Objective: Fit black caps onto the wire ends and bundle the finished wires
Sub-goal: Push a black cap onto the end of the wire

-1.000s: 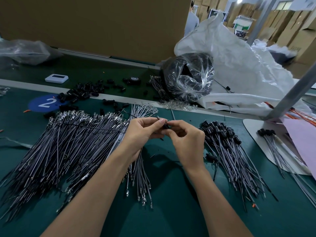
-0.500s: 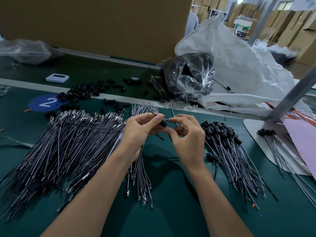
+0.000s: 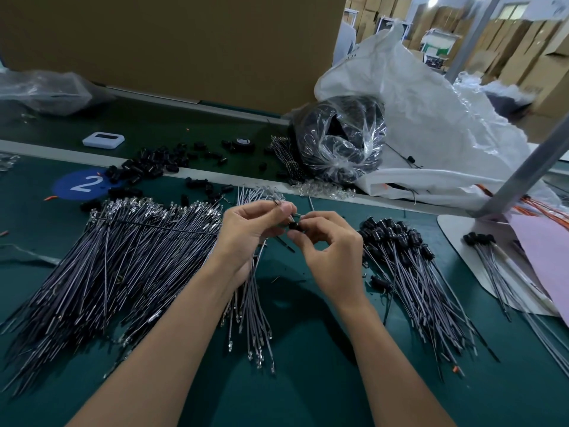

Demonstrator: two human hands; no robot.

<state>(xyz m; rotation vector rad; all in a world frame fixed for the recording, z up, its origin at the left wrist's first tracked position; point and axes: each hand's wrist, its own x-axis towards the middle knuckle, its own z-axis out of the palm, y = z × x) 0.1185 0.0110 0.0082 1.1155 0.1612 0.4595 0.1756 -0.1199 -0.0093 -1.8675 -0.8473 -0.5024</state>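
Green matting covered the bench (image 3: 308, 389). Over its middle your left hand (image 3: 246, 232) pinched one wire (image 3: 296, 214) close to its tip. Your right hand (image 3: 332, 257) held a black cap (image 3: 294, 226) between thumb and forefinger, right at that tip. I could not tell whether the cap was seated.

That was a fingertip hold on a small, smooth part. If you pushed off the line of the wire, the cap could pop free and fall among the small bunch of wires (image 3: 252, 309) under your left wrist, or the thin tip could bend. I could not tell whether your palm held that bunch or only lay over it, and a lifting wrist might drag it along.

The big pile of bare wires (image 3: 123, 257) ran from your left forearm out to the left edge. The capped pile (image 3: 409, 272) lay just beside your right wrist. A careless sweep either way could mix done with undone.

Free mat was mostly toward the near edge, between and below your forearms. The far edge was crowded with loose caps (image 3: 147, 167), a clear bag (image 3: 341, 140) and a white sack (image 3: 431, 118). At the right end a metal post (image 3: 529, 167) and a white board (image 3: 455, 238) blocked any wide reach.
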